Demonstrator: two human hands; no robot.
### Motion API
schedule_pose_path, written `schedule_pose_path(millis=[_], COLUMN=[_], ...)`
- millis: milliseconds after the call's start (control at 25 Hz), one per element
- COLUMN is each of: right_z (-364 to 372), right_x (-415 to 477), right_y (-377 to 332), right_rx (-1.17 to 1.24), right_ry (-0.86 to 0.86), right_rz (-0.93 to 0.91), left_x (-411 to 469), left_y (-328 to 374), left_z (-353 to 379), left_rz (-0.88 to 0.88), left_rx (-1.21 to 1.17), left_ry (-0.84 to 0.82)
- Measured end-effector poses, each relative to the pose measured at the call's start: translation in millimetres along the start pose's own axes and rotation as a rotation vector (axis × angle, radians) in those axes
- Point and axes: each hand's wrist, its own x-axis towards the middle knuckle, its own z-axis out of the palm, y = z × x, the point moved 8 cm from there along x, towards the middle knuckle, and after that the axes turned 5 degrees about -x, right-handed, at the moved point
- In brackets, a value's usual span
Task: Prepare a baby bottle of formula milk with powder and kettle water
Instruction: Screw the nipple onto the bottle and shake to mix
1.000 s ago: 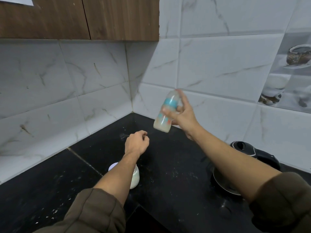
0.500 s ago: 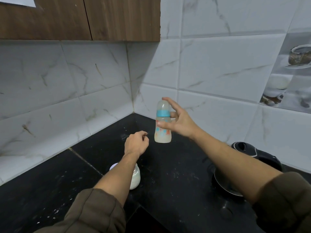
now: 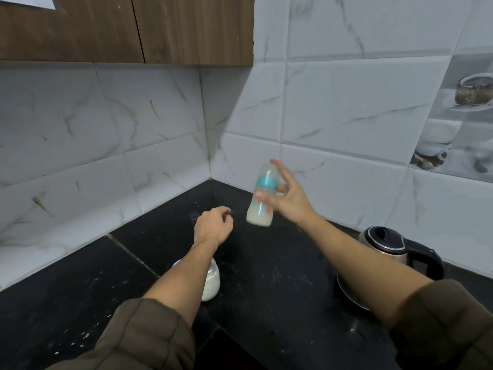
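Note:
My right hand (image 3: 286, 197) grips a capped baby bottle (image 3: 262, 198) with a teal ring, held above the black counter near the wall corner. The bottle leans slightly, top to the right, and milky liquid fills its lower part. The index finger sticks out past the cap. My left hand (image 3: 212, 227) hovers just left of the bottle, fingers curled into a loose fist with nothing in it. Under my left forearm stands a glass jar of white powder (image 3: 212, 283), partly hidden by the arm. A steel kettle (image 3: 384, 243) with a black lid and handle stands at the right.
The black counter (image 3: 266, 289) is dusted with white powder specks. Marble-look tiled walls meet in a corner behind the bottle. Brown wooden cabinets (image 3: 128, 28) hang above. A round steel dish (image 3: 349, 292) lies beside the kettle, half hidden by my right forearm.
The right hand has swung the bottle from a tilted, raised position down to upright, then to a slight lean, milk sloshing inside. The left hand has stayed in place.

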Motion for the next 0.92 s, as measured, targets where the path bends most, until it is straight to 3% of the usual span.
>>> schedule_pose_path(millis=[80, 120, 160, 320, 360, 480, 560, 720, 760, 920], right_z=[-29, -34, -31, 12, 13, -18, -22, 17, 19, -16], right_x=[6, 8, 9, -8, -10, -3, 1, -12, -12, -1], right_y=[3, 6, 9, 24, 31, 45, 59, 62, 63, 62], right_rx=[0.297, 0.394, 0.402, -0.022, -0.014, 0.289, 0.47, 0.133, 0.113, 0.421], right_ry=[0.3, 0.351, 0.317, -0.17, -0.163, 0.21, 0.305, -0.136, -0.167, 0.251], right_rz=[0.054, 0.083, 0.118, 0.179, 0.185, 0.245, 0.319, 0.343, 0.32, 0.321], left_x=[-2, -2, -2, -5, -6, -6, -7, -6, -6, -7], left_y=[1, 2, 2, 2, 2, -3, -5, -7, -6, -8], left_z=[-2, -4, -4, -1, -1, -1, -2, 2, 1, -2], left_rz=[0.005, 0.003, 0.001, 0.001, -0.002, -0.009, -0.021, -0.022, -0.022, -0.018], left_rx=[0.001, 0.005, 0.011, 0.029, 0.028, 0.027, 0.035, 0.032, 0.033, 0.028], left_ry=[0.014, 0.019, 0.02, 0.005, 0.005, 0.012, 0.013, -0.007, -0.005, 0.006])
